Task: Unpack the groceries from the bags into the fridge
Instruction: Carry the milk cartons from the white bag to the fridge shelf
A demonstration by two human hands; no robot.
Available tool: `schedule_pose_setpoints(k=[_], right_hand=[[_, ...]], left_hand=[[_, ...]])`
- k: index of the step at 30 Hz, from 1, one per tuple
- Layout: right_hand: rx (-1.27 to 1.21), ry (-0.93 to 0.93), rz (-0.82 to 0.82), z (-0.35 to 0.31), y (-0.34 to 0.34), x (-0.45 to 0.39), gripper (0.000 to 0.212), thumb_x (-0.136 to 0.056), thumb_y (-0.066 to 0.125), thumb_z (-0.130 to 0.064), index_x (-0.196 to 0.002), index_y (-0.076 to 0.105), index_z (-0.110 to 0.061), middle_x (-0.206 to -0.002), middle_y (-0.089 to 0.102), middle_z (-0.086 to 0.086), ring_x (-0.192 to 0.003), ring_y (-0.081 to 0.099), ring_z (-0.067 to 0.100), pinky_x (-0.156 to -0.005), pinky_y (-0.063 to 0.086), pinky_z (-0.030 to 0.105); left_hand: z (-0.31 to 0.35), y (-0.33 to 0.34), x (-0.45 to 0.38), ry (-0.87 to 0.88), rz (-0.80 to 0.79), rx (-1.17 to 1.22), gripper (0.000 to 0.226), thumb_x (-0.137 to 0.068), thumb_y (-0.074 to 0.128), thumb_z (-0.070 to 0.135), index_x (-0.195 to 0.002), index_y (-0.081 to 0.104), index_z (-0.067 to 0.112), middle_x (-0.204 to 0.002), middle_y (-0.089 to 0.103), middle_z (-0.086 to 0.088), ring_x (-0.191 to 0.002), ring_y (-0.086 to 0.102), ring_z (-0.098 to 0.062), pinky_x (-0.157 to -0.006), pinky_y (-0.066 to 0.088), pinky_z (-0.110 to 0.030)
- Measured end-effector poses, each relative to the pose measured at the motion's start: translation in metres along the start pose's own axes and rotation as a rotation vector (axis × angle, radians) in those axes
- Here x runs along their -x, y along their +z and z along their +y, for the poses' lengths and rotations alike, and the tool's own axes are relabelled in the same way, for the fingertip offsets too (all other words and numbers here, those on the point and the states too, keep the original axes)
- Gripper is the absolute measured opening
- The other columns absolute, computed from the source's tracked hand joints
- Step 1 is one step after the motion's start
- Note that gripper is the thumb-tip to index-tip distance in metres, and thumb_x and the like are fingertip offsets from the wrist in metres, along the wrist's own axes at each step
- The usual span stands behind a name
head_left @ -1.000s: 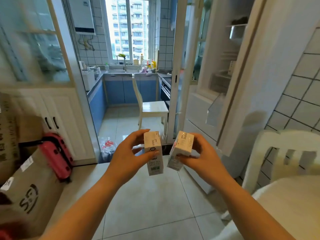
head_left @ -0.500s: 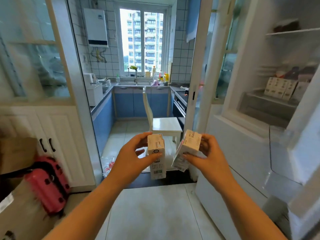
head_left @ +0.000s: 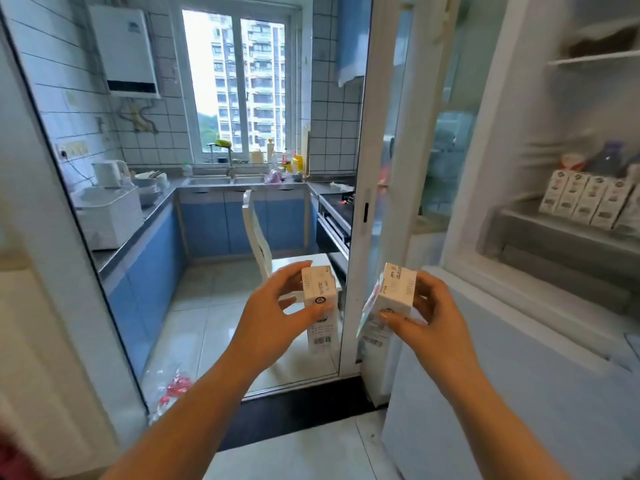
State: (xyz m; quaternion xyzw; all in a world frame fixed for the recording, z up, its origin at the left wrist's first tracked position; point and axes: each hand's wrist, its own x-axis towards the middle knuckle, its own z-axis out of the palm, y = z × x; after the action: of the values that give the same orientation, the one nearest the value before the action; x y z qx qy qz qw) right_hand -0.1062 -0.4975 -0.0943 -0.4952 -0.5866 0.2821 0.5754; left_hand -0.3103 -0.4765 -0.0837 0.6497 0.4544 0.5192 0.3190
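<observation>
The left hand [head_left: 266, 310] holds one small white carton [head_left: 319, 306] upright, thumb across its front and fingers [head_left: 294, 271] curled behind. The right hand [head_left: 429, 317] pinches a second carton [head_left: 391, 299], tilted, just right of the first; the two cartons do not touch. Both are carried at chest height in front of the kitchen doorway. Up and to the right of the right fingers, well apart, the open fridge [head_left: 485, 168] shows a shelf [head_left: 554, 233] with a row of like cartons [head_left: 585, 199] already standing. The step in hand looks like carrying. Next, each carton should probably be lifted rightward, squared upright, and set beside that row, one hand at a time.
</observation>
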Motion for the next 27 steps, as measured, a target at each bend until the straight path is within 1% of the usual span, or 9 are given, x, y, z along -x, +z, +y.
schedule_pose_setpoints(k=[3,6,9,12,14,18,21,24,27], right_hand=[[0.017,0.017,0.054,0.020,-0.004,-0.044,0.055,-0.072,0.075,-0.002,-0.103,0.049,-0.039,-0.102,0.058,-0.027,-0.095,0.055,-0.017,-0.070,0.048,0.005],[0.032,0.032,0.138,0.034,-0.012,-0.085,0.055,-0.072,0.074,-0.001,-0.103,0.050,-0.040,-0.101,0.059,-0.027,-0.095,0.057,-0.015,-0.072,0.050,0.008],[0.069,0.051,0.262,0.046,-0.022,-0.129,0.056,-0.074,0.072,-0.001,-0.105,0.049,-0.041,-0.107,0.058,-0.023,-0.100,0.058,-0.004,-0.072,0.053,0.012],[0.110,0.067,0.393,0.057,-0.036,-0.159,0.057,-0.076,0.070,0.000,-0.104,0.047,-0.044,-0.106,0.055,-0.025,-0.096,0.056,-0.004,-0.069,0.052,0.012],[0.142,0.089,0.454,0.063,-0.049,-0.173,0.058,-0.077,0.069,0.000,-0.105,0.046,-0.046,-0.108,0.054,-0.025,-0.099,0.056,0.000,-0.076,0.052,0.016],[0.214,0.124,0.579,0.077,-0.078,-0.198,0.060,-0.078,0.068,-0.001,-0.111,0.044,-0.045,-0.119,0.056,-0.016,-0.112,0.053,0.006,-0.090,0.052,0.035],[0.252,0.120,0.623,0.094,-0.107,-0.222,0.063,-0.079,0.067,0.000,-0.120,0.044,-0.042,-0.121,0.057,-0.017,-0.111,0.055,0.003,-0.089,0.052,0.028],[0.234,0.084,0.652,0.114,-0.142,-0.252,0.064,-0.078,0.068,0.001,-0.125,0.047,-0.037,-0.114,0.060,-0.022,-0.102,0.060,-0.006,-0.077,0.053,0.015],[0.216,0.046,0.690,0.129,-0.178,-0.283,0.064,-0.078,0.067,0.003,-0.115,0.048,-0.046,-0.110,0.062,-0.025,-0.100,0.061,-0.004,-0.078,0.054,0.017]], left_hand=[[-0.021,0.019,-0.067,0.029,-0.092,0.050,0.044,-0.070,0.073,0.025,-0.102,0.051,0.046,-0.097,0.058,0.031,-0.088,0.055,0.020,-0.066,0.047,-0.006],[-0.034,0.040,-0.130,0.075,-0.177,0.097,0.048,-0.073,0.075,0.015,-0.105,0.053,0.042,-0.097,0.061,0.025,-0.089,0.057,0.016,-0.072,0.053,-0.017],[-0.042,0.070,-0.195,0.123,-0.289,0.154,0.048,-0.073,0.074,0.007,-0.105,0.054,0.038,-0.094,0.062,0.022,-0.085,0.057,0.019,-0.062,0.051,-0.008],[-0.045,0.103,-0.245,0.160,-0.433,0.217,0.050,-0.073,0.073,0.003,-0.108,0.054,0.033,-0.094,0.061,0.018,-0.084,0.057,0.019,-0.056,0.046,-0.005],[-0.048,0.129,-0.271,0.161,-0.493,0.269,0.050,-0.072,0.073,0.001,-0.110,0.055,0.028,-0.095,0.062,0.015,-0.084,0.058,0.017,-0.057,0.046,-0.005],[-0.047,0.185,-0.312,0.194,-0.610,0.310,0.053,-0.071,0.074,0.000,-0.119,0.055,0.017,-0.097,0.064,0.012,-0.085,0.059,0.015,-0.060,0.047,-0.006],[-0.046,0.230,-0.339,0.193,-0.668,0.349,0.055,-0.072,0.074,0.001,-0.120,0.054,0.018,-0.099,0.064,0.009,-0.084,0.062,0.011,-0.058,0.050,-0.009],[-0.043,0.277,-0.363,0.225,-0.700,0.366,0.056,-0.073,0.074,0.002,-0.121,0.054,0.023,-0.099,0.065,0.012,-0.089,0.060,0.011,-0.061,0.048,-0.007],[-0.031,0.327,-0.385,0.244,-0.740,0.390,0.058,-0.074,0.074,0.003,-0.120,0.051,0.028,-0.097,0.064,0.015,-0.088,0.059,0.014,-0.062,0.047,-0.007]])
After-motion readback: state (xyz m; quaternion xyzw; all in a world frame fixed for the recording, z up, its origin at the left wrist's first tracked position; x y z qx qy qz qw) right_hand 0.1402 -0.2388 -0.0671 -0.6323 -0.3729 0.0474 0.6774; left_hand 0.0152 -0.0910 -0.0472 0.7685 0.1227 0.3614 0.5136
